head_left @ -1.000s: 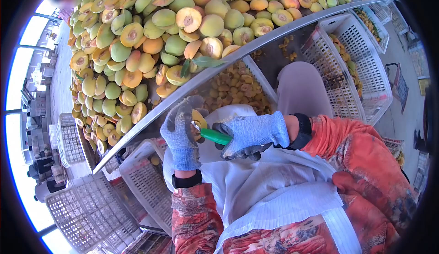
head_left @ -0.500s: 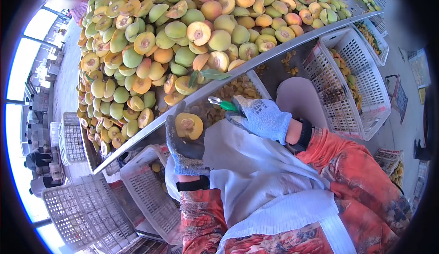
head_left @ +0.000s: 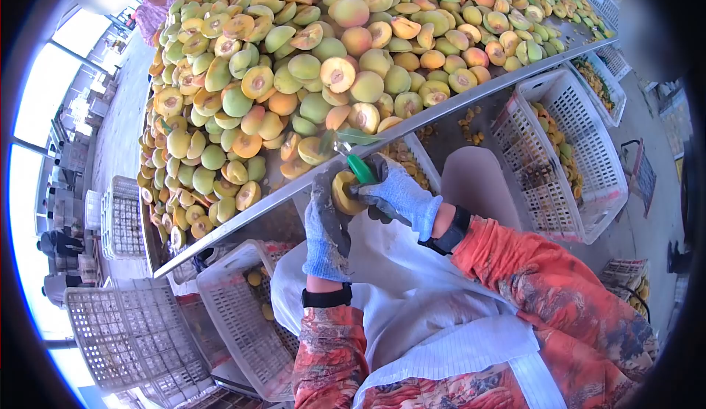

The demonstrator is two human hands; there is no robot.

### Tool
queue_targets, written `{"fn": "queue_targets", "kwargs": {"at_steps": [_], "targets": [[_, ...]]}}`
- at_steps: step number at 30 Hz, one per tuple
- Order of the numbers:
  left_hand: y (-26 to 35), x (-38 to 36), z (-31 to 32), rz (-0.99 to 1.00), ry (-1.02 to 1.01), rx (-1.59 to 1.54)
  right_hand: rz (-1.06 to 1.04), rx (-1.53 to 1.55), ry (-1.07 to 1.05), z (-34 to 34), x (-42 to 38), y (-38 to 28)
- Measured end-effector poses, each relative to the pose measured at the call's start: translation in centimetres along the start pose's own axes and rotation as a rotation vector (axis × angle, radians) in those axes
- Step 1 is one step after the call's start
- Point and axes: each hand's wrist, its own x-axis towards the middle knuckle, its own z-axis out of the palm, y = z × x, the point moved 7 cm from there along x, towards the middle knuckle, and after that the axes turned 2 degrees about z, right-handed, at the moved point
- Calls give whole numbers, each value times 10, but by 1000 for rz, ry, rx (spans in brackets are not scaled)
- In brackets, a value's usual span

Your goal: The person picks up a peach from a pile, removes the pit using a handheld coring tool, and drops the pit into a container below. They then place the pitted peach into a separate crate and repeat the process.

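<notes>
My left hand [head_left: 327, 225], in a blue work glove with a dark palm, is closed around a halved peach [head_left: 344, 194]. In my right hand [head_left: 403, 197], gloved the same way, is a green-handled pitting spoon [head_left: 360, 169]. Its metal looped tip points up and away from me, near the table edge, not into the fruit. Both hands are close together, the right fingers beside or against the peach half; exact contact is hidden. Just beyond them, a big heap of whole and halved peaches [head_left: 294, 78] covers the metal-edged table [head_left: 471, 98].
Below the table edge, a crate [head_left: 421, 160] holds small yellow pieces. White plastic crates stand right [head_left: 603, 159] and left [head_left: 220, 291], some with fruit. A grey seat-like shape [head_left: 482, 181] is near my right arm. Another person [head_left: 158, 1] stands at the far left.
My hands have come together: the left moved right and up with the peach half, the right moved left with the spoon. The peach half has turned sideways. The view has shifted slightly.
</notes>
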Motion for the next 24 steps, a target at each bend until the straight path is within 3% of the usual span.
{"fn": "queue_targets", "kwargs": {"at_steps": [3, 5, 7, 9, 10, 11, 12, 14, 15, 17, 19, 21, 24], "targets": [[-7, 6, -6, 4, -31, 153, -75, -12, -28, -1, -2, -2], [-5, -4, -6, -57, -30, 88, -98, -84, 25, -13, -4, -6], [4, -11, -6, -40, 16, -188, -131, -155, 71, -25, -3, -11], [12, -18, -10, -49, 10, -337, -488, -935, 397, -34, -15, -39], [25, -18, -13, 152, 2, 76, -353, -845, 338, -38, -15, -34], [36, -21, -10, 346, -4, 489, -353, -850, 329, -35, -17, -34], [33, -22, -11, 349, 4, 482, -422, -913, 324, -28, -23, -35], [48, -34, 6, 578, -12, 452, -620, -1020, 278, -3, -39, -41], [52, -36, 7, 582, -4, 449, -623, -1022, 270, 5, -46, -39], [53, -38, 20, 588, -100, 746, -542, -1115, 118, 24, -52, -26], [53, -32, 16, 581, -60, 660, -527, -1171, 96, 29, -54, -20], [32, -24, 4, 119, -79, -327, -475, -1340, 90, 35, -58, -16], [32, -27, 4, 139, -12, -278, -629, -1421, 138, 44, -64, -15]]}}
